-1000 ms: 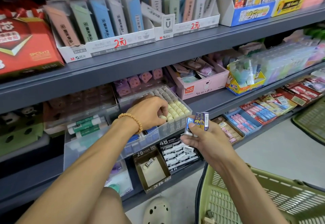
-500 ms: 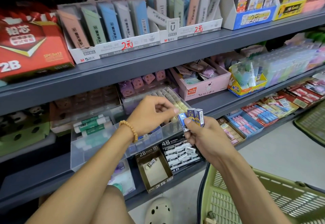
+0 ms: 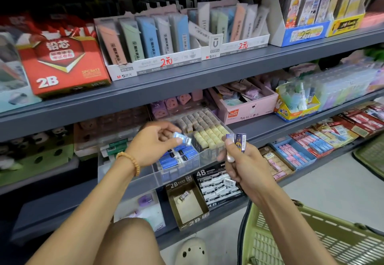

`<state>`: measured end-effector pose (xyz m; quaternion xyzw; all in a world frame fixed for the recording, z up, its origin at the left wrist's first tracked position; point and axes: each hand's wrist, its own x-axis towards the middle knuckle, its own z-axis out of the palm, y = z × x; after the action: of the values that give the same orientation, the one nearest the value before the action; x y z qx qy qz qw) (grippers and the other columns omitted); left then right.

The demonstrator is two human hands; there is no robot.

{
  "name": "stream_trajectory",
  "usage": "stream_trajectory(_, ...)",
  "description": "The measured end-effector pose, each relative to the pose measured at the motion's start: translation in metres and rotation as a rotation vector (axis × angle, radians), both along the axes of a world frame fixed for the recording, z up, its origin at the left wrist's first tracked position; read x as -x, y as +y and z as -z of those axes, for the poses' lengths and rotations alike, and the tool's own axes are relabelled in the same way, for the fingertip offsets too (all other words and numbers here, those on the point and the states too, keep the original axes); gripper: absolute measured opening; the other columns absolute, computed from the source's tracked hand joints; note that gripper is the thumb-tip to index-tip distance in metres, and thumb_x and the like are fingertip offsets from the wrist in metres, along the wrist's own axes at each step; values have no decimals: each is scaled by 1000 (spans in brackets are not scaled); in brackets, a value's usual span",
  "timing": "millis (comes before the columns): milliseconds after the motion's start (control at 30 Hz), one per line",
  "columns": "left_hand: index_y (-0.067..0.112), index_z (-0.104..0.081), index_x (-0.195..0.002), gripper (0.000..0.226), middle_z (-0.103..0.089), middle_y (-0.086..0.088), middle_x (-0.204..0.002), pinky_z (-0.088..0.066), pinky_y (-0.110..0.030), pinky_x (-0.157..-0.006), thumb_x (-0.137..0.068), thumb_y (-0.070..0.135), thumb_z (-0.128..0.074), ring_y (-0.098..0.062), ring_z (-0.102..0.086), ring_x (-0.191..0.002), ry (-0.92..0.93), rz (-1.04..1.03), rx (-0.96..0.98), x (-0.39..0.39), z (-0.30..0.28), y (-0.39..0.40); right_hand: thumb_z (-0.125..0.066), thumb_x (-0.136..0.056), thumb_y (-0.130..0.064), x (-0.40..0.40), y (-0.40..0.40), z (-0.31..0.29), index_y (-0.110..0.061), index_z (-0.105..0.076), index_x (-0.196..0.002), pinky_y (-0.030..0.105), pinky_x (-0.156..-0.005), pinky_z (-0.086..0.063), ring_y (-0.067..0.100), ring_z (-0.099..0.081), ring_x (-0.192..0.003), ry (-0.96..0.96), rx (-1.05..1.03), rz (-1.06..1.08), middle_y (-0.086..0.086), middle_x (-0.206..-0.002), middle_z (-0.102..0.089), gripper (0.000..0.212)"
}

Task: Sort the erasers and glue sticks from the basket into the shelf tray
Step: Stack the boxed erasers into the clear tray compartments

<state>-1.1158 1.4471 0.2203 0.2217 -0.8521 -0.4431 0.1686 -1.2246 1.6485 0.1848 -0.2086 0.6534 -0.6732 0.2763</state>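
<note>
Left hand (image 3: 153, 144) has its fingers pinched on one blue eraser (image 3: 182, 138) right over the clear shelf tray (image 3: 145, 176); right hand (image 3: 247, 165) fingers are clamped on a few more erasers (image 3: 239, 142), basket (image 3: 311, 242) near right.

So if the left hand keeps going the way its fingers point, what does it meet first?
Probably the right hand holding blue erasers; the left hand points right with its eraser, though depth is unclear.

Bare arms, no sleeves; tan bead bracelet (image 3: 128, 162) on left wrist.
</note>
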Motion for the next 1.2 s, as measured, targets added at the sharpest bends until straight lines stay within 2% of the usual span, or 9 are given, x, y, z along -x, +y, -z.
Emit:
stream_trajectory(167, 24, -67, -80, 16, -60, 9, -70, -47, -19, -64, -75, 27, -82, -1, -49, -59, -137, -1, 206, -3, 11, -2, -46, -106, -26, -3, 0, 0, -7, -58, -94, 22, -42, -31, 12, -40, -46, -71, 9, 2, 9, -78, -66, 25)
stream_trajectory(267, 28, -66, -80, 16, -63, 11, -75, -50, -25, -68, -76, 36, -80, -4, -57, -67, -201, -18, 338, -3, 11, 0, -49, -104, -25, -2, 1, 4, 1, -64, -95, 25, -48, -33, 13, -43, -50, -80, -11, -2, 15, -73, -54, 32)
stream_trajectory(433, 31, -62, -82, 16, -58, 18, -77, -45, -25, -65, -79, 43, -73, -7, -58, -74, -259, -139, 542, 3, 10, 10, -49, -103, -15, 0, 0, 8, -5, -67, -97, 27, -53, -37, 15, -47, -53, -100, -17, -27, 2, -54, -52, 21)
stream_trajectory(633, 33, -55, -81, 19, -55, 19, -79, -47, -27, -68, -80, 43, -72, -7, -56, -76, -268, -177, 508, 7, 10, 10, -55, -101, -12, -1, -3, 9, -14, -66, -96, 26, -54, -37, 17, -46, -57, -43, 16, -58, 11, -72, -55, 12)
stream_trajectory(700, 31, -60, -80, 15, -58, 19, -75, -46, -26, -66, -82, 42, -70, -2, -54, -70, -183, -169, 488, 8, 8, 13, -56, -100, -10, -1, -5, 9, -13, -64, -98, 24, -51, -36, 15, -45, -54, -45, 35, -64, 15, -74, -53, 9)
stream_trajectory(833, 31, -73, -83, 3, -70, 8, -78, -54, -30, -69, -84, 34, -72, -8, -61, -68, 74, 53, 107, 14, 0, 31, -56, -100, -10, -2, -9, 6, -12, -66, -101, 21, -49, -36, 13, -44, -52, 1, 33, -127, 17, -74, -52, 10)
stream_trajectory(900, 32, -73, -88, 8, -72, -1, -86, -55, -31, -71, -83, 26, -75, -14, -62, -71, 70, 181, 29, 13, -4, 37, -59, -99, -11, -3, -11, 5, -10, -69, -102, 22, -49, -37, 13, -44, -52, 10, 41, -136, 16, -70, -53, 11)
stream_trajectory(1000, 24, -73, -82, 12, -71, -7, -83, -51, -21, -67, -77, 16, -80, -4, -57, -68, 65, 239, 15, 13, -6, 38, -57, -99, -7, -3, -13, 2, -6, -69, -104, 25, -53, -39, 13, -46, -55, -36, 84, -72, 6, -60, -52, 13)
stream_trajectory(1200, 24, -66, -96, 25, -62, 2, -73, -52, -28, -66, -78, 12, -78, -9, -54, -62, -23, 306, 13, 17, -4, 43, -55, -100, -7, -4, -20, -12, -7, -67, -105, 23, -48, -39, 12, -48, -49, -30, 91, -69, 2, -52, -54, 12)
